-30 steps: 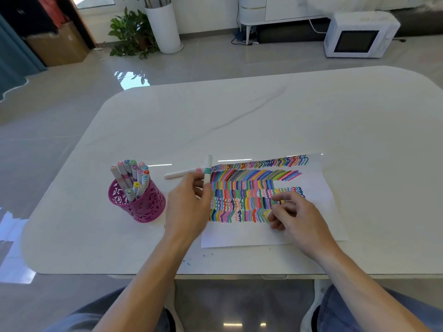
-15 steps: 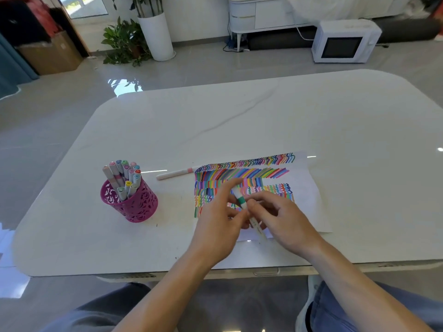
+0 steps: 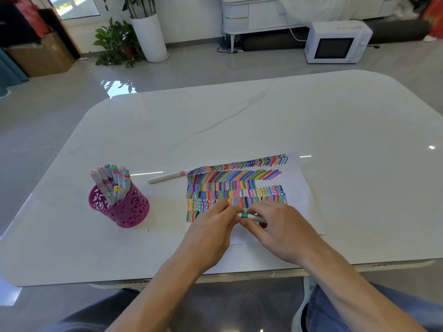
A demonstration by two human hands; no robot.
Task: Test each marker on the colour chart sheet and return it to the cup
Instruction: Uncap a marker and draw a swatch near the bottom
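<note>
Both your hands pinch one green-banded marker (image 3: 249,216): left hand (image 3: 211,226) fingertips on its left end, right hand (image 3: 282,231) fingers curled round its right part. Green band shows between hands. Marker long axis runs left-right, right end slightly nearer you; which end is tip, cannot tell. Marker sits over near part of colour chart sheet (image 3: 304,188). Pink cup (image 3: 129,212) stands left of sheet, holding other markers (image 3: 110,180), caps up. Pink-banded marker (image 3: 167,176) lies on table (image 3: 239,121) at sheet's far-left corner, axis left-right.
</note>
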